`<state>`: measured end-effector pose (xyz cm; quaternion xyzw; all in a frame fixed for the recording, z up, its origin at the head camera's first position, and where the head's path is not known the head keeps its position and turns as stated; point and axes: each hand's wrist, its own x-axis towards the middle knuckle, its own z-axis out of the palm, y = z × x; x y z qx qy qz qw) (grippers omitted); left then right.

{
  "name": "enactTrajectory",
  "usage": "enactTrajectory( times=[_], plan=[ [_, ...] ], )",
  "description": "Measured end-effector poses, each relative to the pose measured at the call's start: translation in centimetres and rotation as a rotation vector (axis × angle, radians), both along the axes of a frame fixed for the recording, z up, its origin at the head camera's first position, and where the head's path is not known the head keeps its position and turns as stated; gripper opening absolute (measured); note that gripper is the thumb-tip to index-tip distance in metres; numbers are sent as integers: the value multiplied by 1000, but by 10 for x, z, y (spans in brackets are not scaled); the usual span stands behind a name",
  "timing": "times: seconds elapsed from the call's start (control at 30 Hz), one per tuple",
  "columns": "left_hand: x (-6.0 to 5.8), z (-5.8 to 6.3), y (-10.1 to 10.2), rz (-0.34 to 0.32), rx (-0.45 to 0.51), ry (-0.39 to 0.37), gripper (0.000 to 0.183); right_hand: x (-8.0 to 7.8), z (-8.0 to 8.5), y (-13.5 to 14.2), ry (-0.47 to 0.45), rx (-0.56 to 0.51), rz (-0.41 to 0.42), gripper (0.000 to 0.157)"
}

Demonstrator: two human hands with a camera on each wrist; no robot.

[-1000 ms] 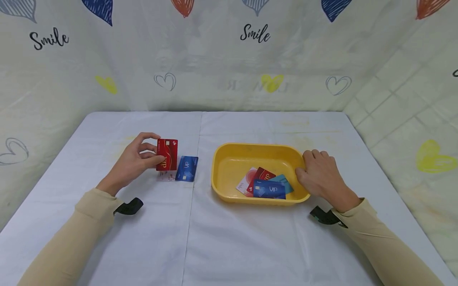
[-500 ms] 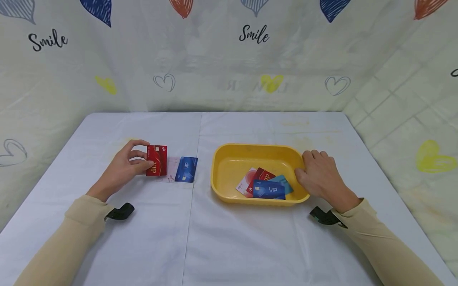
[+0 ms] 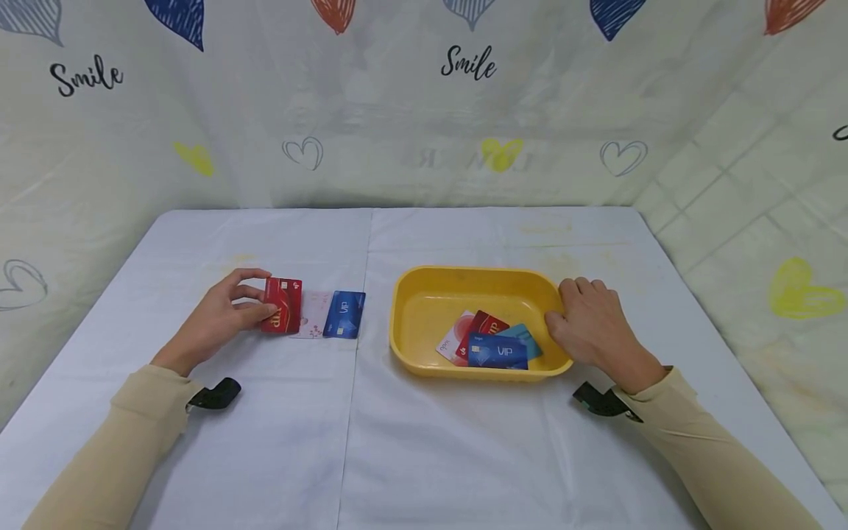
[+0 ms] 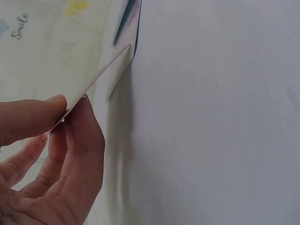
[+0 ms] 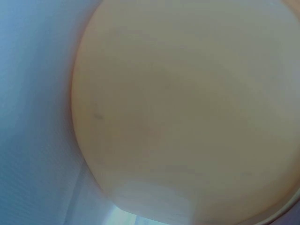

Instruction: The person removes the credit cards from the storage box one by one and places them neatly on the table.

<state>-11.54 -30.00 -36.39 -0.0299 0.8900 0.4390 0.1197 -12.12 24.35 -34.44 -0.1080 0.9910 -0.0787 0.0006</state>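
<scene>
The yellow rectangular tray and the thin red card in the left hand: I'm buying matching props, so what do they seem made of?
The yellow rounded rectangular tray looks like glossy moulded plastic: soft highlights, smoothly rounded corners. The thin red rectangular card could be plastic or coated paper, smooth-looking: crisp printed face, very thin edge.

Your head view: from above, facing forward and down across desk [image 3: 450, 456]. Left wrist view: close on your left hand [image 3: 210, 320], rolled sideways, sharing red card [image 3: 285, 300] with head. Right wrist view: very near yellow tray [image 5: 178, 112], shared with head.
</scene>
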Motion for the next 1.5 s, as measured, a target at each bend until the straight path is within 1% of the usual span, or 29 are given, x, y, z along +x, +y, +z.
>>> enactTrajectory(
  times=[0.4,0.6,0.77,1.03,1.17,1.37,1.5],
  plan=[
    [-1,-1,-7,-21,-44,-27,71,0,-1,2,4,-2,1,28],
    [-3,-2,-8,-18,-40,-76,72,0,-1,2,-1,-3,-4,29],
    [-5,0,-7,-17,-34,-107,73,1,-1,2,-2,-3,-5,29],
    [-10,3,-9,-54,-68,-138,76,0,-2,2,-2,-3,-3,28],
    [-12,3,-11,-64,-88,-146,75,0,-2,2,-7,-3,-6,30],
    [-16,4,-14,-84,-145,-149,73,0,-2,0,-12,-1,-10,31],
    [-19,5,-14,-110,-162,-150,70,0,-2,0,-17,0,-12,31]
  ],
)
